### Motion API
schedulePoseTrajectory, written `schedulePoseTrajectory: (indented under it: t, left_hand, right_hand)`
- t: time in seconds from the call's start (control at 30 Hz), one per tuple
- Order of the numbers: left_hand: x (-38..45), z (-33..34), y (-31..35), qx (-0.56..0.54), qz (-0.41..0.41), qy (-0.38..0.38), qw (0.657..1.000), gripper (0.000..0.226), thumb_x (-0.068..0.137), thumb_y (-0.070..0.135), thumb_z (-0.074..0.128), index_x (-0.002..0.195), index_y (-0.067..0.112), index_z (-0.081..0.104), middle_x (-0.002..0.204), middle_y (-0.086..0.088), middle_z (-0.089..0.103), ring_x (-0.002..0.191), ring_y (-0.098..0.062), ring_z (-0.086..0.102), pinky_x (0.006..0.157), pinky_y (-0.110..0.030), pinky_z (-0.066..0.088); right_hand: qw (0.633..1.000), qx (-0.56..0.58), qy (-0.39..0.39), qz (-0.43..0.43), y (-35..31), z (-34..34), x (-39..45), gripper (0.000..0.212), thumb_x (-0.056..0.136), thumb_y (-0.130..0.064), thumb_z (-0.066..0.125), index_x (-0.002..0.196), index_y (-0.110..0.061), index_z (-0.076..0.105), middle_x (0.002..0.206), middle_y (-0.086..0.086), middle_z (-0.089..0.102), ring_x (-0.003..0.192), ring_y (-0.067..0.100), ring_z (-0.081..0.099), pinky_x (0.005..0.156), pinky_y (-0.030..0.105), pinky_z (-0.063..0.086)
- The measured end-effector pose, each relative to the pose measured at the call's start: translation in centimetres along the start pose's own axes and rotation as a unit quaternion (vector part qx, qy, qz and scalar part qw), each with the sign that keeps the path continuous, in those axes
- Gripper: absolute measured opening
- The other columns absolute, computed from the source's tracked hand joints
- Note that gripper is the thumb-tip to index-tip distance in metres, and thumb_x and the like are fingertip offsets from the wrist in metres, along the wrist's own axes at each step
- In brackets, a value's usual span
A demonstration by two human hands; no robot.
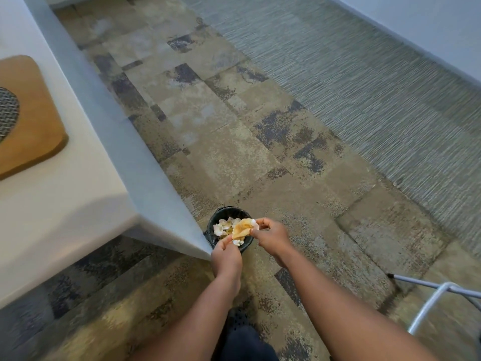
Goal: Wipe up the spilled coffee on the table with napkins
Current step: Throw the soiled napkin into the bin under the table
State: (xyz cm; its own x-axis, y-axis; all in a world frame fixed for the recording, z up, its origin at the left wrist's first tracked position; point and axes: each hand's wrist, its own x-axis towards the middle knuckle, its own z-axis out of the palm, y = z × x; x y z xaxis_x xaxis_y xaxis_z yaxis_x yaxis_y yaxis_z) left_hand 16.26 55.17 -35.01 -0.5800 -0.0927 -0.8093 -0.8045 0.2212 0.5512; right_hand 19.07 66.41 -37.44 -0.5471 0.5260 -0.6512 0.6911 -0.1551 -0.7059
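Note:
A coffee-stained, crumpled napkin (241, 228) hangs just above a small black-lined waste bin (226, 212) on the carpet. My left hand (226, 254) pinches the napkin's lower edge and my right hand (270, 234) pinches its upper right edge. Several used, stained napkins (223, 226) lie inside the bin. The white table (65, 178) fills the left of the view, its corner right beside the bin. No spill shows on the visible part of the tabletop.
A wooden board (31, 113) with a dark woven mat (7, 110) lies on the table at the far left. A white metal frame (440, 295) stands on the carpet at the lower right. A white wall (429, 24) runs along the upper right.

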Motion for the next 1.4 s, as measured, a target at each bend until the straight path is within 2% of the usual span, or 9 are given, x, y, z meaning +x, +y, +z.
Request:
schedulePoseTrajectory:
  t: [0.17, 0.23, 0.3, 0.43, 0.57, 0.7, 0.83, 1.1, 1.4]
  left_hand:
    - [0.9, 0.0, 1.4, 0.076, 0.045, 0.010, 0.996, 0.063, 0.094, 0.005, 0.039, 0.152, 0.030, 0.039, 0.150, 0.002, 0.046, 0.103, -0.021, 0.061, 0.078, -0.037, 0.055]
    - [1.4, 0.0, 1.7, 0.125, 0.042, -0.004, 0.991, 0.070, 0.095, 0.004, 0.037, 0.158, 0.030, 0.023, 0.162, 0.000, 0.028, 0.128, -0.029, 0.050, 0.101, -0.047, 0.048]
    - [1.7, -0.1, 1.7, 0.142, 0.037, -0.012, 0.989, 0.069, 0.096, 0.004, 0.036, 0.159, 0.029, 0.020, 0.164, -0.001, 0.023, 0.137, -0.030, 0.040, 0.109, -0.045, 0.042]
    - [1.5, -0.3, 1.4, 0.148, 0.045, -0.020, 0.988, 0.066, 0.096, 0.005, 0.037, 0.158, 0.029, 0.027, 0.162, 0.001, 0.030, 0.135, -0.026, 0.042, 0.089, -0.031, 0.042]
    - [0.9, 0.0, 1.8, 0.148, 0.062, -0.024, 0.987, 0.067, 0.095, 0.005, 0.037, 0.157, 0.030, 0.029, 0.159, 0.002, 0.035, 0.114, -0.024, 0.058, 0.068, -0.029, 0.048]
    - [-0.3, 0.1, 2.7, 0.218, 0.107, -0.032, 0.970, 0.067, 0.094, 0.007, 0.037, 0.157, 0.029, 0.029, 0.160, 0.001, 0.034, 0.134, -0.026, 0.045, 0.103, -0.044, 0.046]
    - [-1.5, 0.0, 3.5, 0.285, 0.167, -0.035, 0.943, 0.060, 0.099, 0.012, 0.038, 0.157, 0.023, 0.030, 0.162, -0.001, 0.030, 0.147, -0.024, 0.030, 0.117, -0.044, 0.031]
    - [-5.6, -0.4, 5.9, 0.355, 0.252, -0.062, 0.898, 0.055, 0.103, 0.018, 0.034, 0.158, 0.020, 0.025, 0.167, 0.000, 0.016, 0.152, -0.021, 0.014, 0.119, -0.041, 0.020]
    - [-10.0, -1.3, 8.1, 0.440, 0.372, -0.052, 0.816, 0.055, 0.106, 0.027, 0.031, 0.159, 0.018, 0.021, 0.167, -0.002, 0.011, 0.153, -0.019, 0.010, 0.123, -0.041, 0.016]
  right_hand:
    - [1.000, -0.019, -0.002, -0.009, -0.8, 0.6, 1.6, 0.039, 0.089, -0.006, 0.059, 0.125, -0.021, 0.060, 0.111, -0.009, 0.065, 0.098, 0.010, 0.059, 0.073, 0.019, 0.046]
    - [0.999, -0.036, -0.005, 0.006, -0.7, 0.5, 1.8, 0.049, 0.088, -0.003, 0.055, 0.134, -0.019, 0.054, 0.125, -0.005, 0.060, 0.109, 0.012, 0.055, 0.083, 0.024, 0.044]
    - [0.998, -0.054, -0.012, 0.017, -0.4, 0.4, 1.8, 0.052, 0.087, -0.001, 0.053, 0.136, -0.019, 0.053, 0.132, -0.002, 0.058, 0.117, 0.014, 0.053, 0.090, 0.026, 0.043]
    - [0.998, -0.056, -0.011, 0.025, -0.1, 0.3, 1.5, 0.050, 0.087, -0.002, 0.053, 0.134, -0.018, 0.054, 0.131, -0.001, 0.059, 0.114, 0.014, 0.055, 0.093, 0.029, 0.048]
    - [0.999, -0.047, -0.011, 0.011, -1.1, 0.3, 1.1, 0.048, 0.088, -0.004, 0.054, 0.134, -0.019, 0.054, 0.128, -0.005, 0.060, 0.102, 0.007, 0.055, 0.074, 0.018, 0.043]
    - [0.999, -0.051, -0.008, -0.007, -2.2, 0.0, 0.1, 0.047, 0.089, -0.010, 0.055, 0.135, -0.021, 0.053, 0.131, -0.005, 0.058, 0.105, 0.009, 0.054, 0.082, 0.023, 0.044]
    - [0.996, -0.081, 0.011, -0.034, -3.4, -0.9, -1.3, 0.048, 0.088, -0.018, 0.057, 0.136, -0.024, 0.052, 0.135, -0.005, 0.057, 0.110, 0.012, 0.055, 0.088, 0.026, 0.045]
    - [0.985, -0.143, 0.039, -0.093, -6.7, -3.7, -4.7, 0.052, 0.090, -0.027, 0.056, 0.141, -0.025, 0.047, 0.144, 0.000, 0.050, 0.117, 0.022, 0.056, 0.100, 0.039, 0.048]
    - [0.926, -0.288, 0.098, -0.224, -9.9, -6.9, -8.5, 0.051, 0.099, -0.036, 0.044, 0.147, -0.019, 0.038, 0.159, -0.001, 0.026, 0.148, 0.021, 0.016, 0.118, 0.043, 0.024]
